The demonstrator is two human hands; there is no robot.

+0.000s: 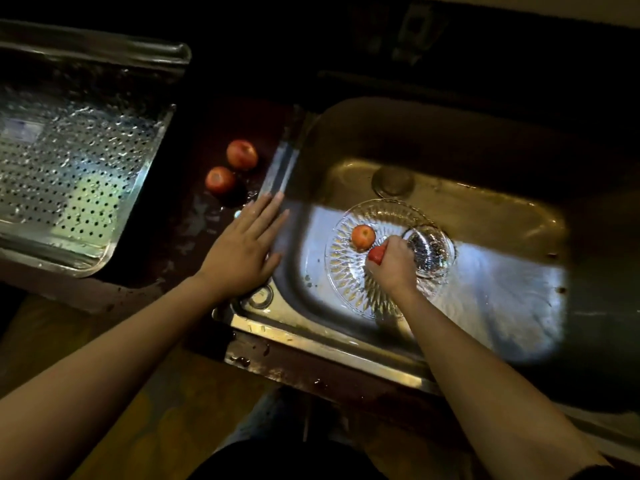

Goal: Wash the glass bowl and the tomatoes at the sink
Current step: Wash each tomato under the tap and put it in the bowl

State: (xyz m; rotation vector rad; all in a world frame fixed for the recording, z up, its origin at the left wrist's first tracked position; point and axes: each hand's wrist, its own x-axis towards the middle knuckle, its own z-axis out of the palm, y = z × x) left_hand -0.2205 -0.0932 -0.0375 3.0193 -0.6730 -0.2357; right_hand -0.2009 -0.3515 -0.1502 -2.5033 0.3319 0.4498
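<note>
A patterned glass bowl (pixel 346 275) lies in the steel sink (pixel 450 202), with one tomato (pixel 363 236) resting inside it. My right hand (pixel 393 263) is over the bowl, shut on another tomato (pixel 376 254) that shows red at my fingers. A smaller glass bowl (pixel 431 251) sits at the big bowl's right rim, just past my knuckles. Two more tomatoes (pixel 242 153) (pixel 219 179) lie on the dark wet counter left of the sink. My left hand (pixel 244 247) rests flat and open on the sink's left edge.
A perforated steel draining tray (pixel 69 174) stands on the counter at the left. The sink drain (pixel 393 180) is behind the bowls. The counter between tray and sink is wet. The far side is dark.
</note>
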